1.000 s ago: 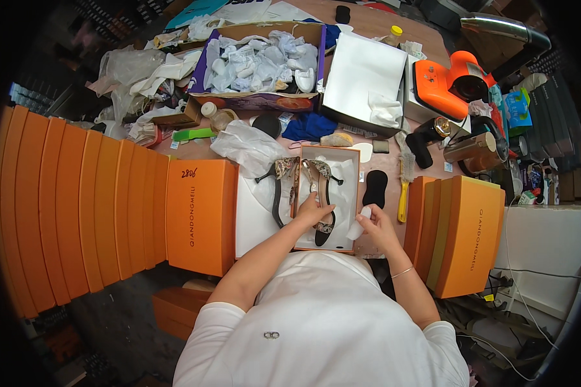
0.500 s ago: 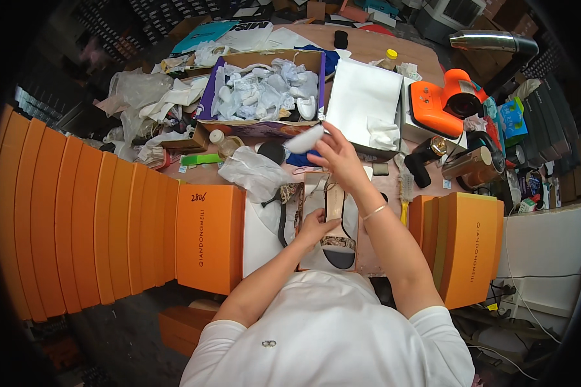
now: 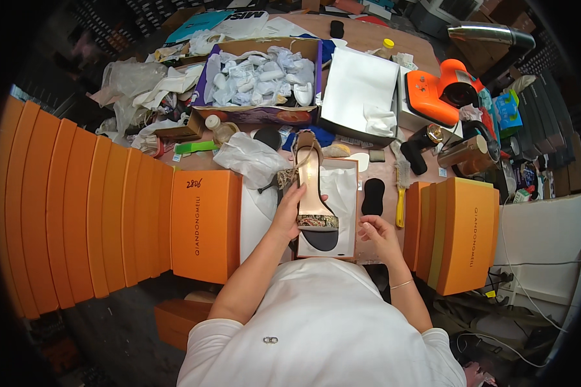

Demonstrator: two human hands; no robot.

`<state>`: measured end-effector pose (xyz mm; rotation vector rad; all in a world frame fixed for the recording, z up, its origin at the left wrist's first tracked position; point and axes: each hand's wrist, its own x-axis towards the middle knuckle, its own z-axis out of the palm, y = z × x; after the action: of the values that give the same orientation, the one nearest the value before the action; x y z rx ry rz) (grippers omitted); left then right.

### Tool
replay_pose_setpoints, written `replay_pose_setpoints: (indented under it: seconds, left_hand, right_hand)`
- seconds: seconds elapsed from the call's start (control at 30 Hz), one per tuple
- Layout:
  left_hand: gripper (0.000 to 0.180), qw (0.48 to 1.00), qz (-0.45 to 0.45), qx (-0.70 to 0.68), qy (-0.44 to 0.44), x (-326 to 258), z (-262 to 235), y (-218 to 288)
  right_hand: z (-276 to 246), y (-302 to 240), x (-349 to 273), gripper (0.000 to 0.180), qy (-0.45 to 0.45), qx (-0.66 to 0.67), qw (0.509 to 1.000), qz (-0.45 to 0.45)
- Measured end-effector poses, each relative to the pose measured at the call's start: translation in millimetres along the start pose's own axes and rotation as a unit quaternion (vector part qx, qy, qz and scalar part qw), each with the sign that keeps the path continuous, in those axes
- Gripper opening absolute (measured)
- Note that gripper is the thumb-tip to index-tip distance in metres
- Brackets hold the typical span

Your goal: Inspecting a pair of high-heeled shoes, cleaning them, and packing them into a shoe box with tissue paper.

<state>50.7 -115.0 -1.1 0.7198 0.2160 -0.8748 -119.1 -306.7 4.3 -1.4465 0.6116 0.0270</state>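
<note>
And here's the left hand [image 3: 290,211], closed round a beige-lined, open-toed sandal [image 3: 314,184] with a patterned strap and dark grey toe, heel end at twelve o'clock, above a shallow orange-rimmed box [image 3: 356,203] lined with white paper. At the sandal's four o'clock, the right hand [image 3: 381,237] hovers half-curled; whether it grips anything, I can't tell! At that hand's twelve, a black sole-shaped pad [image 3: 373,197]; at one, a yellow-handled brush [image 3: 401,203].
</note>
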Motion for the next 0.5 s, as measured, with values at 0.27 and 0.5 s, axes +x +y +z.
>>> replay_pose_setpoints:
  seconds: [0.27, 0.5]
  left_hand:
    - [0.052, 0.985, 0.062, -0.148, -0.056, -17, -41, 48]
    - [0.05, 0.993, 0.079, -0.088, 0.002, -49, -37, 51]
  right_hand:
    - [-10, 13, -21, 0.03, 0.046, 0.071, 0.996, 0.019]
    - [58, 36, 79, 0.067, 0.07, -0.411, 0.888, -0.196]
